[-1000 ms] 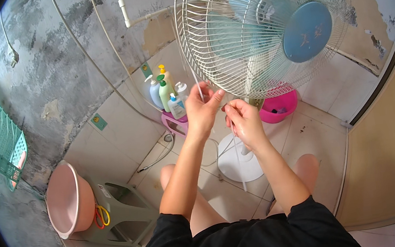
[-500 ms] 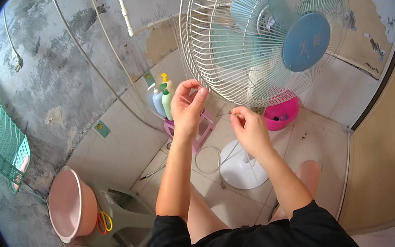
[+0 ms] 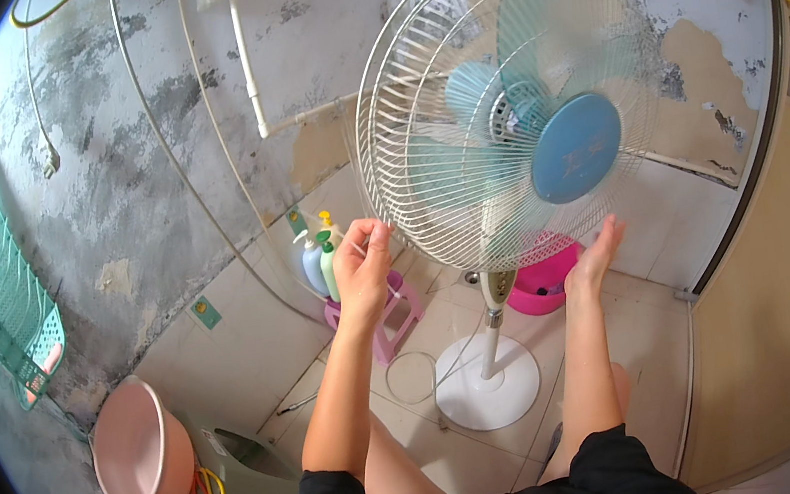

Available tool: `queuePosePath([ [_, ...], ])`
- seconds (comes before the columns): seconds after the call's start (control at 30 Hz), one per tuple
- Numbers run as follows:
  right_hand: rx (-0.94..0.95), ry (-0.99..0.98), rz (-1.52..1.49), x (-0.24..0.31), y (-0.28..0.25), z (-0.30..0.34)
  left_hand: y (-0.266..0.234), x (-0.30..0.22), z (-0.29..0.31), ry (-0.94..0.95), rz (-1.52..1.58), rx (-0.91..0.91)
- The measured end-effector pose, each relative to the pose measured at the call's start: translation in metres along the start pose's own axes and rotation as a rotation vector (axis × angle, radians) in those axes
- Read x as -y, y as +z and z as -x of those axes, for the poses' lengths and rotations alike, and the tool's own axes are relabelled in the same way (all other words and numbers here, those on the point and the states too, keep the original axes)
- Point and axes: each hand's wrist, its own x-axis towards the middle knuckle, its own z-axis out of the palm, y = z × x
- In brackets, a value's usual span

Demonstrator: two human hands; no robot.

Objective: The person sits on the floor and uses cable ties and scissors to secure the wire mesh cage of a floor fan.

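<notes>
A standing fan with a round wire guard, pale green blades and a blue centre cap (image 3: 576,149) rises in front of me. My left hand (image 3: 363,264) is closed at the guard's lower left edge, thumb and fingers pinching the wire rim. Beside the guard's lower right edge, my right hand (image 3: 595,259) is open and holds nothing, its fingers pointing up. Through the wires shows the light blue rear housing behind the blades. The fan's white round base (image 3: 488,385) stands on the tiled floor.
Pump bottles (image 3: 327,265) stand on a pink stool (image 3: 396,323) behind my left hand. Behind the fan post sits a magenta basin (image 3: 536,300). At left, a pink basin (image 3: 146,449) and yellow-orange scissors (image 3: 209,487) rest on a grey-green stool. A loose cord (image 3: 411,376) loops across the floor.
My right hand has moved from below the guard to its lower right, and its fingers have opened. My left hand stays at the rim. The whole view has shifted, so the fan appears lower.
</notes>
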Motion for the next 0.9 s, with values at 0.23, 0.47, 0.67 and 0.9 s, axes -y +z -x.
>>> queuePosePath([
  [0.23, 0.194, 0.288, -0.33, -0.007, 0.003, -0.006, 0.001, 0.005, -0.001, 0.009, 0.029, -0.004],
  [0.47, 0.286, 0.353, -0.256, 0.005, 0.0, -0.009, 0.0, 0.015, -0.002, -0.065, 0.222, 0.031],
  [0.67, 0.316, 0.361, -0.264, 0.003, -0.006, -0.012, 0.016, 0.01, -0.003, 0.005, 0.245, -0.097],
  [0.9, 0.373, 0.381, -0.235, 0.013, -0.005, -0.005, 0.014, 0.014, -0.003, 0.036, 0.238, -0.05],
])
